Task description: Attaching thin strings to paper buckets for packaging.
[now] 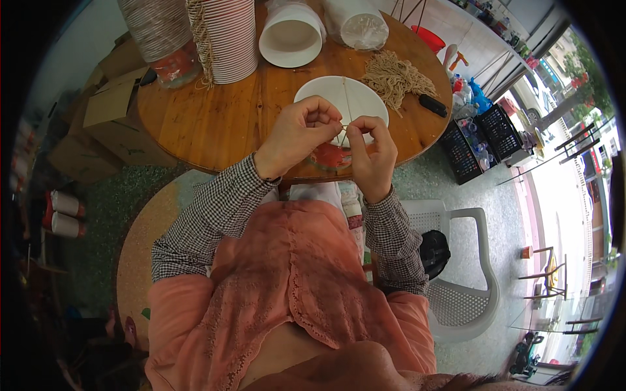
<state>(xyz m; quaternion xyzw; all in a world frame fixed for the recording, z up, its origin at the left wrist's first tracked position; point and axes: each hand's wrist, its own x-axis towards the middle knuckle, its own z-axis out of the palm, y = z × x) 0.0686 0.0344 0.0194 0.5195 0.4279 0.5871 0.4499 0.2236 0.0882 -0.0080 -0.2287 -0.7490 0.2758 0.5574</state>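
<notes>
A white paper tub (365, 101) with a red patch on its side lies at the near edge of the round table, its mouth facing up toward me. A thin tan cord (344, 98) runs across the mouth from the far rim to my fingers. My left hand (293, 135) pinches the cord between thumb and forefinger. Close beside it, my right hand (375, 155) also pinches the cord, the two sets of fingertips nearly touching. Whether a knot lies between them is too small to tell. A loose pile of tan cords (398, 75) lies beyond, to the right.
On the wooden table (215, 124) stand a tall stack of white tubs (225, 42), a plastic-wrapped stack (160, 39) and two white tubs lying sideways (291, 42). A black object (432, 105) is at the right edge. Cardboard boxes (117, 117), black crates (466, 150) and a white chair (463, 300) surround it.
</notes>
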